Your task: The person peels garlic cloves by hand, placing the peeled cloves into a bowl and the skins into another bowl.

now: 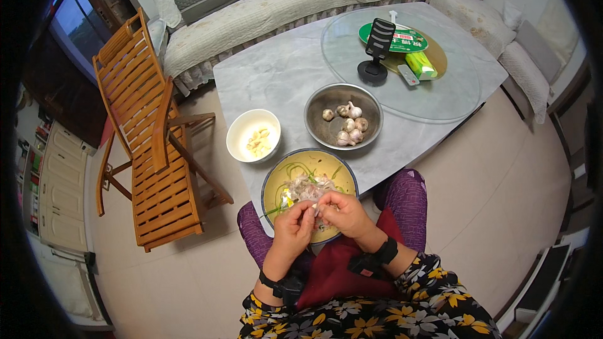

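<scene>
My left hand [294,225] and my right hand [347,215] meet over the near side of a yellow bowl [344,179] with a blue rim. Fingertips of both are pinched on a small pale garlic clove [315,206], mostly hidden by the fingers. Papery garlic skins [309,188] and green strands lie in the yellow bowl. Beyond it to the left, a white bowl [235,144] contains peeled garlic cloves [259,143]. Farther right stands a steel bowl [318,127] with several whole garlic bulbs [350,132].
The bowls stand on a grey marbled table [257,81]. A glass turntable [433,110] on it carries a black phone stand [377,56], a green fan [411,41] and a tissue pack [421,66]. Left is a wooden folding chair [160,207]; a sofa [289,16] runs behind.
</scene>
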The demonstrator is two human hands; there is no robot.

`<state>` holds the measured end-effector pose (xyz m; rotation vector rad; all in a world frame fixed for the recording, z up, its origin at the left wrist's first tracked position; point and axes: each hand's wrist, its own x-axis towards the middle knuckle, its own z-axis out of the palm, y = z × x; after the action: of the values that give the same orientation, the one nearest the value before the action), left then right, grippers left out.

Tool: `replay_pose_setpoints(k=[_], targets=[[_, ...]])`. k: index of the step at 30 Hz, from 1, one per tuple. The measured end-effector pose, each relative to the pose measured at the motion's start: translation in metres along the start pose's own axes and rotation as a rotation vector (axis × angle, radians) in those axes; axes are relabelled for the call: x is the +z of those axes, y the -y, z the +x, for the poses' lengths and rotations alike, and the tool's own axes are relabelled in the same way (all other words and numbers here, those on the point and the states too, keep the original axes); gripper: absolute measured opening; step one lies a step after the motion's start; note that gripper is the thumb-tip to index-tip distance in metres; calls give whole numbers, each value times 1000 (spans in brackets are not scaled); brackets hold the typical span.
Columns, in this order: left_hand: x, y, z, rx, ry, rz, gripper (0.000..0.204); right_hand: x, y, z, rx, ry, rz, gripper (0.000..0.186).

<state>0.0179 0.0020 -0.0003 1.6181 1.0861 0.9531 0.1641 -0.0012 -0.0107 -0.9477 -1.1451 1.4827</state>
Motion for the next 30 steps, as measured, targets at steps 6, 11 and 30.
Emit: replay_pose_setpoints(k=[6,11,30], targets=[[1,3,-2,-86,6,-282,18,5,18,-4,31,36,-17,10],[-4,5,-2,-170,25,-433,19,3,9,-5,104,36,134,10],[-11,8,-3,122,-100,78,16,2,11,4,-218,40,-464,11]])
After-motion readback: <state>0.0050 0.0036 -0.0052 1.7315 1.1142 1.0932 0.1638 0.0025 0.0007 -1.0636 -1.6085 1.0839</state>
